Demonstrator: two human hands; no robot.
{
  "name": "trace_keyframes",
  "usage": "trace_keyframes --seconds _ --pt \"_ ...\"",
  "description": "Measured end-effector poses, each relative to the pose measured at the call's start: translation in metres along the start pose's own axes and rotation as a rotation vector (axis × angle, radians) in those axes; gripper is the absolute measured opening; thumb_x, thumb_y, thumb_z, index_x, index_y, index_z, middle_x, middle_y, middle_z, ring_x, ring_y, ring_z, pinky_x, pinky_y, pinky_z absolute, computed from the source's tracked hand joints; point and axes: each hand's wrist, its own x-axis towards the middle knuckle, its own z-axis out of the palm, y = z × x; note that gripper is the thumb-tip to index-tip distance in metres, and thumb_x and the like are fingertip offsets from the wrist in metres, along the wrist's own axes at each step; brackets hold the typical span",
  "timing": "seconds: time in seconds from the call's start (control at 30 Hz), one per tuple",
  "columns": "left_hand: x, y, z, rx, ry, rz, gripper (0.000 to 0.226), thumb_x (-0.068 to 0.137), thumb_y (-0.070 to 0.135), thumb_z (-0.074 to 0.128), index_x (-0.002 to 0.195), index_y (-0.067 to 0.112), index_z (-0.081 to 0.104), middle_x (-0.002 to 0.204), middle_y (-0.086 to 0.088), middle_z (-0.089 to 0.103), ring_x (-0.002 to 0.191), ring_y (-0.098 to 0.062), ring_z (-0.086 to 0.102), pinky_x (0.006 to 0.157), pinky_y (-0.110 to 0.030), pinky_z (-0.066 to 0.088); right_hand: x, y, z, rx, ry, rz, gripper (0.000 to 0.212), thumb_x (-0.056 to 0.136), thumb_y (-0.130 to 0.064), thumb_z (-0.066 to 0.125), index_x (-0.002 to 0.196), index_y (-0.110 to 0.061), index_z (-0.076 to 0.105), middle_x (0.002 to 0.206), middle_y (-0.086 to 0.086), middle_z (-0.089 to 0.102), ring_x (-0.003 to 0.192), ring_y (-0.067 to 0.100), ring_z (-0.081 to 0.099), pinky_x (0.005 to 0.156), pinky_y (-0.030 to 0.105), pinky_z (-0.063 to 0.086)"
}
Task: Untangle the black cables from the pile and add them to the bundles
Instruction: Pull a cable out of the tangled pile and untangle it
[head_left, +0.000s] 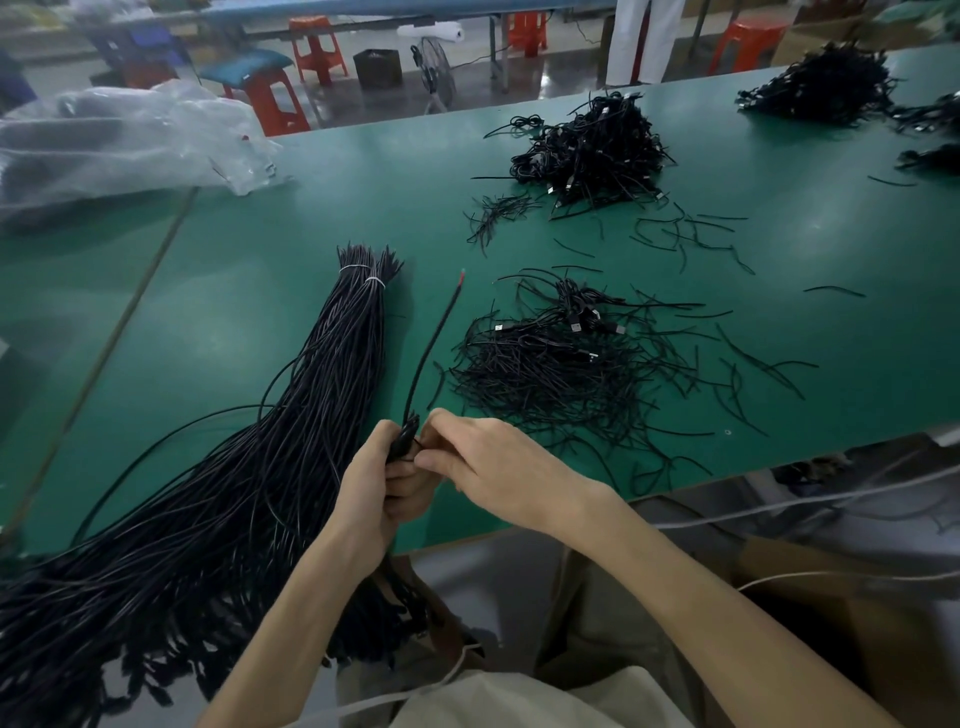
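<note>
Black cable ends sit clamped in my left hand (382, 483), fingers curled round them just over the near edge of the green surface (234, 270). My right hand (483, 462) pinches the same spot, I judge to line one more end up with the rest. The single cable (434, 338) I hold runs away from me, its red-tipped end pointing between the tied bundle (332, 374) on my left and the tangled pile (561, 364) on my right, handy for both. Farther off lies a second pile (592, 150), and a clear plastic bag (119, 140) at the far left.
</note>
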Motion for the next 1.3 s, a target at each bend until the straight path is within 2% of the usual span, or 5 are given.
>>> trace_keyframes --seconds 0.43,0.7,0.87,1.07,1.3 --pt "0.001 -0.009 -0.001 0.085 0.025 -0.043 0.056 0.106 0.036 0.031 0.052 0.021 0.034 0.048 0.005 0.022 0.04 -0.012 0.016 0.037 -0.022 0.021 -0.005 0.003 0.01 -0.207 0.252 -0.161 0.015 0.101 -0.013 0.057 0.087 -0.007 0.055 0.071 0.001 0.056 0.059 0.018 0.044 0.06 0.035 0.045" --pt "-0.006 0.007 -0.002 0.406 0.034 0.249 0.047 0.112 0.025 0.039 0.09 -0.008 0.063 0.068 -0.011 0.065 0.057 -0.027 0.061 0.056 -0.031 0.054 -0.003 0.009 0.004 -0.222 0.338 -0.105 0.018 0.093 -0.011 0.061 0.08 -0.015 0.05 0.065 -0.007 0.046 0.055 0.019 0.043 0.057 0.03 0.037" --pt "-0.017 0.015 -0.009 0.566 0.008 0.399 0.021 0.109 0.011 0.044 0.12 0.008 0.061 0.083 -0.012 0.076 0.069 -0.024 0.075 0.065 -0.02 0.054 -0.002 0.012 0.002 -0.186 0.349 -0.072 0.016 0.09 -0.013 0.061 0.08 -0.016 0.048 0.062 -0.007 0.048 0.054 0.016 0.042 0.054 0.03 0.037" --pt "-0.021 0.023 -0.025 0.654 -0.135 0.569 0.049 0.099 -0.018 0.048 0.134 0.015 0.057 0.099 -0.008 0.075 0.081 -0.027 0.074 0.074 -0.034 0.059 0.0 0.009 -0.003 -0.127 0.357 -0.103 0.015 0.088 -0.01 0.063 0.081 -0.015 0.051 0.064 -0.011 0.041 0.057 0.015 0.037 0.056 0.027 0.033" --pt "-0.008 0.031 -0.026 0.701 -0.031 0.735 0.068 0.084 -0.024 0.065 0.124 0.031 0.063 0.118 -0.001 0.063 0.11 -0.024 0.063 0.084 -0.038 0.057 0.003 0.002 -0.011 -0.088 0.359 -0.143 0.013 0.093 -0.009 0.063 0.084 -0.013 0.054 0.066 -0.01 0.046 0.057 0.015 0.04 0.057 0.032 0.041"
